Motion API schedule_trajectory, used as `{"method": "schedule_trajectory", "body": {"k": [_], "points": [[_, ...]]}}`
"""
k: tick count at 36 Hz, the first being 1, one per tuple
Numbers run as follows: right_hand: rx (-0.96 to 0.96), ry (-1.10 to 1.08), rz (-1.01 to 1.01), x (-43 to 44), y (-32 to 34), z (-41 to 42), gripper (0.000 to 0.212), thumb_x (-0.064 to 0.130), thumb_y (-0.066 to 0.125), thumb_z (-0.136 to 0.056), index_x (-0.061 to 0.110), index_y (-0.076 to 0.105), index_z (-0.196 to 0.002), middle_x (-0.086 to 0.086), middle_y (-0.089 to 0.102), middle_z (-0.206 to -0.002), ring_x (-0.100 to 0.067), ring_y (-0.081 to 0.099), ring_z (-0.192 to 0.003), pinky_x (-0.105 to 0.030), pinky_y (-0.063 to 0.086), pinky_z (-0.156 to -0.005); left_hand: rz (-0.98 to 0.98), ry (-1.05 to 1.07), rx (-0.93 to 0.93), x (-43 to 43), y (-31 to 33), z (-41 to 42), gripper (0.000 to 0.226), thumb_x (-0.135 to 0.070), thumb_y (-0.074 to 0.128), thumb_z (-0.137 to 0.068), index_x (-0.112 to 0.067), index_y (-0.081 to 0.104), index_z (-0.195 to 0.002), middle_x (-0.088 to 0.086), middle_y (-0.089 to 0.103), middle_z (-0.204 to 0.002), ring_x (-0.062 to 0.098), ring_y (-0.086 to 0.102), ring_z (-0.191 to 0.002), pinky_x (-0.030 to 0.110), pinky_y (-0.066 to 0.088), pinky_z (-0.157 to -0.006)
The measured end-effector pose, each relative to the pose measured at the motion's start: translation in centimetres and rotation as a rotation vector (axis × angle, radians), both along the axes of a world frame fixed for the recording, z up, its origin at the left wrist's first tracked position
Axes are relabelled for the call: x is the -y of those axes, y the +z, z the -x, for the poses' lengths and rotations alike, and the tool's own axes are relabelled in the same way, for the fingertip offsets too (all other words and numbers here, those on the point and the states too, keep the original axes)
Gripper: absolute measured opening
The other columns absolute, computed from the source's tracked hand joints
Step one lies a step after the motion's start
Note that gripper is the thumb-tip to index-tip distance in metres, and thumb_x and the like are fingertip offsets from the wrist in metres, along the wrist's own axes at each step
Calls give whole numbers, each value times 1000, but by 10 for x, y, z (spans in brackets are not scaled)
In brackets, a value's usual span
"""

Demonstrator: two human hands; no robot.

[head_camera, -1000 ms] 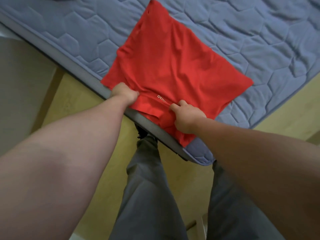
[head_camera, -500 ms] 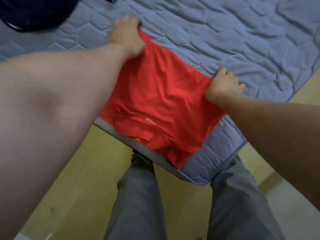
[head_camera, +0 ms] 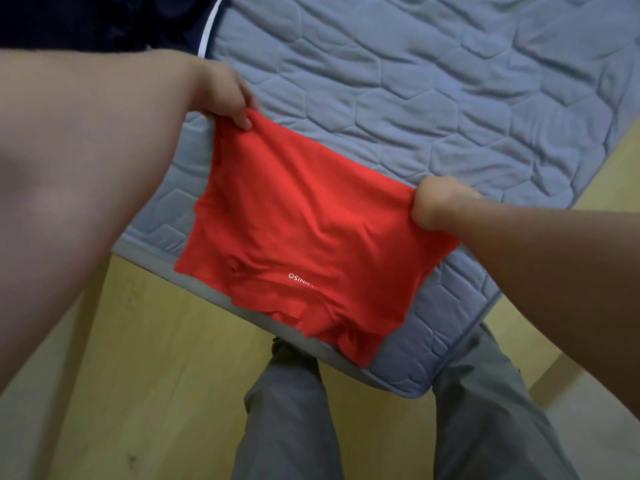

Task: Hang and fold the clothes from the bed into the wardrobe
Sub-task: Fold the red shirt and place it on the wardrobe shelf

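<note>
Left hand [head_camera: 225, 98], right hand [head_camera: 437, 206]: red garment [head_camera: 311, 230] across mattress [head_camera: 415, 81]

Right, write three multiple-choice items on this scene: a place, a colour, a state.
1. The red shirt lies: A) on the floor; B) on the mattress, at its near edge; C) in a drawer.
2. The garment at top left is: A) yellow; B) green; C) navy.
3. Gripping the shirt: A) neither hand; B) left hand and right hand; C) left hand only.
B: quilted mattress shows around it. C: dark navy fabric, white stripe. B: each hand pinches a far corner.
</note>
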State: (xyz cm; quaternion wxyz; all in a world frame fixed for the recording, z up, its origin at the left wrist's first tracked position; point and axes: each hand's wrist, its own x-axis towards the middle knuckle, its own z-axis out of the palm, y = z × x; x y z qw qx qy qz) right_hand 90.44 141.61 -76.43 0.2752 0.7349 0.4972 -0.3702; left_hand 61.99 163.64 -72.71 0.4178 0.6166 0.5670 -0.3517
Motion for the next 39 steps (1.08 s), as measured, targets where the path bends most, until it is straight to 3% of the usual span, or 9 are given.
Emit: {"method": "schedule_trajectory", "body": {"k": [6,9,12,17,21,24,28,36,39], "points": [[110,-77,-112,6,-10,-6,36,16,31,-94,10,50,-124,-20,57,-131,-41,58,-118,-48,44,-94,-374,-91,6,-1,-5,12,38,-13,70,-91,-7,65,-128,18,65,-126,33,60,-115,31,45,-94],[127,-72,-123,8,-13,-3,33,16,31,-93,12,50,-120,-20,60,-127,-41,58,-117,-47,41,-94,-396,34,19,11,-10,6,33,-12,63,-95,-6,65,-127,20,68,-114,35,64,-101,28,50,-79],[161,-78,-104,8,-15,2,33,16,33,-93,13,50,-122,-18,59,-130,-39,53,-122,-47,35,-98,-418,368,36,13,-14,6,32,-11,51,-96,-5,65,-124,9,64,-95,20,60,-70,18,52,-50],[192,-77,-78,5,-16,4,35,17,37,-92,13,49,-125,-17,56,-135,-38,48,-127,-49,32,-101,-534,611,-28,11,-8,17,40,-21,54,-91,-5,64,-126,14,67,-123,31,64,-113,38,54,-93],[163,-73,-106,5,-17,-1,34,16,38,-92,11,50,-123,-19,57,-132,-40,50,-125,-49,36,-100,-349,722,45,15,-15,16,13,-23,65,-95,-10,62,-94,5,69,-101,15,66,-80,24,53,-60],[146,-68,-119,7,-16,-1,33,16,37,-92,11,50,-121,-20,58,-130,-40,51,-123,-48,37,-98,-384,595,35,11,-18,18,24,-23,64,-94,-7,65,-112,13,68,-120,23,68,-96,29,55,-72],[140,-59,-149,9,-17,-3,30,15,33,-93,11,51,-116,-22,59,-126,-41,52,-120,-49,37,-97,-491,515,-10,3,-18,20,33,-25,60,-91,-6,68,-116,16,68,-122,33,64,-115,42,53,-95],[153,-42,-134,11,-20,-2,29,14,31,-95,11,50,-117,-21,58,-128,-40,50,-122,-48,36,-97,-751,485,-263,15,-34,23,58,-48,61,-90,-3,61,-127,19,61,-133,35,56,-126,39,44,-103],[150,-44,-127,10,-19,-2,31,14,30,-95,11,50,-118,-21,58,-129,-40,49,-123,-48,36,-97,-612,635,-307,19,-35,21,81,-67,50,-84,0,61,-129,20,64,-130,35,63,-118,42,51,-101]]}}
